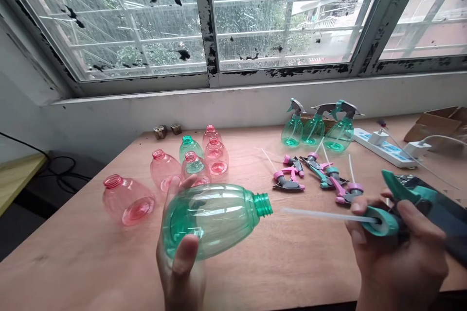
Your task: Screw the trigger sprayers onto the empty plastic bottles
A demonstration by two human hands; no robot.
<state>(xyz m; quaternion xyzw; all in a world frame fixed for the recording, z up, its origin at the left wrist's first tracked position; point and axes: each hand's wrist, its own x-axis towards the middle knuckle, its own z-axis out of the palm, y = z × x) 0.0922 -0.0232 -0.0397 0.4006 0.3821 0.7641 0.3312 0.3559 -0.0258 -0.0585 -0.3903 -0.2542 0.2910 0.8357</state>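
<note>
My left hand (182, 262) is wrapped round a clear green bottle (219, 218), tipped on its side with its threaded neck facing right. In my right hand (404, 248) is a green spray trigger head (383, 221), its collar facing left. The white dip tube (321, 214) of that head points at the bottle's mouth, with a small gap between them. Behind the held bottle stand several open pink bottles (127, 201) and a green bottle (188, 148). Loose pink and grey spray heads (288, 182) lie on the table beyond my right hand.
Three green bottles with spray heads fitted (314, 129) stand at the back of the wooden table (277, 272). A white power strip (386, 148), a cardboard box (438, 126) and a dark flat object (448, 223) lie on the right. The window wall borders the far edge.
</note>
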